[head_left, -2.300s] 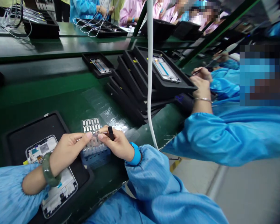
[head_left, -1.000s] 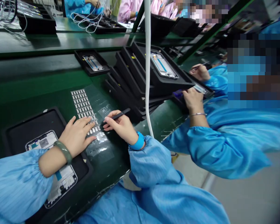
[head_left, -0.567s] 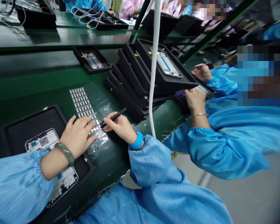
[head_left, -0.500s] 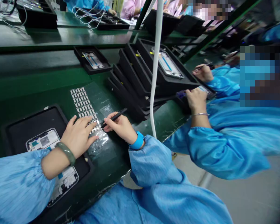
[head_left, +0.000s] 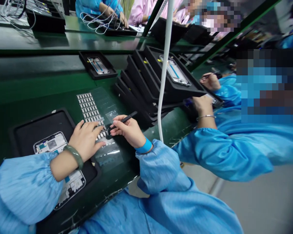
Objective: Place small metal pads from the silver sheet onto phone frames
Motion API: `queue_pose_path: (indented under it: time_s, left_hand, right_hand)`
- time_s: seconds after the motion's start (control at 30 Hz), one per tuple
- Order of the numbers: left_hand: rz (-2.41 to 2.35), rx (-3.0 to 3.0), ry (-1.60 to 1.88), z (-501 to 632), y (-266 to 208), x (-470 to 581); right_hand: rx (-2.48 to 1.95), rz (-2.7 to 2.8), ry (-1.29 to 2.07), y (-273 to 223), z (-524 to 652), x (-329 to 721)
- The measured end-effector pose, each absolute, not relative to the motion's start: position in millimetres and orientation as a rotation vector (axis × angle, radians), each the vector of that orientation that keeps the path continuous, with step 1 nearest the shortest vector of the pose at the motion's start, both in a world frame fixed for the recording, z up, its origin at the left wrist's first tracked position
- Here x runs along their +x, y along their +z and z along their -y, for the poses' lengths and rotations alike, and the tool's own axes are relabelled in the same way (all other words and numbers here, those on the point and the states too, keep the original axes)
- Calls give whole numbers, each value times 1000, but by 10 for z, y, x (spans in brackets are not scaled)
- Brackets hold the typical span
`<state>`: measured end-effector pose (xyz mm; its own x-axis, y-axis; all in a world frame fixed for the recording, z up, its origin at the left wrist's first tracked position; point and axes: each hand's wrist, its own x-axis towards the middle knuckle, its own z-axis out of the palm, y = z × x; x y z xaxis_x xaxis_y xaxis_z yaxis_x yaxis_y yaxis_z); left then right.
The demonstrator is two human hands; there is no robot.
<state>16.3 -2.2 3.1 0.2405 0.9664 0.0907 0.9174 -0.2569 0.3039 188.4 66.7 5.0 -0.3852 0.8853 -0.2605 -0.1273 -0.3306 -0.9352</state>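
My left hand lies with fingers spread over the lower left part of a sheet of small metallic pieces, set in rows on clear film. Black tweezers are pinched in my right hand, their tips low at the sheet's bottom right corner. Whether the tips hold a piece is too small to tell. Under my left forearm a phone frame rests in a black foam tray; my wrist and sleeve hide its middle.
Stacked black trays stand beyond my right hand, a phone frame in the top one. Another tray sits farther back. A white cable hangs in front of the stack. At right, a co-worker's hand is close by.
The whole view has shifted slightly, moving the near tray and sheet rightward. My left hand stays over the sheet and my right hand keeps the tweezers at its lower edge.
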Motion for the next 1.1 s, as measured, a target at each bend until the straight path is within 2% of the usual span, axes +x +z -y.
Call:
queue_pose_path:
  time_s: [0.2, 0.33, 0.43, 0.6, 1.1]
  left_hand:
    - [-1734, 2292, 497, 44, 38, 65]
    - [-1683, 2303, 482, 58, 23, 51]
    - [-1671, 2302, 457, 63, 10, 65]
    - [-1681, 2283, 426, 62, 17, 71]
    - [-1688, 2260, 437, 63, 21, 81]
  right_hand:
    - [-1095, 1337, 1651, 104, -633, 1839]
    - [-1106, 1726, 1238, 11, -579, 1906]
    - [-923, 2031, 916, -57, -518, 2012]
    - [-718, 2336, 662, -105, -442, 2139]
    - [-732, 2206, 634, -146, -432, 2105]
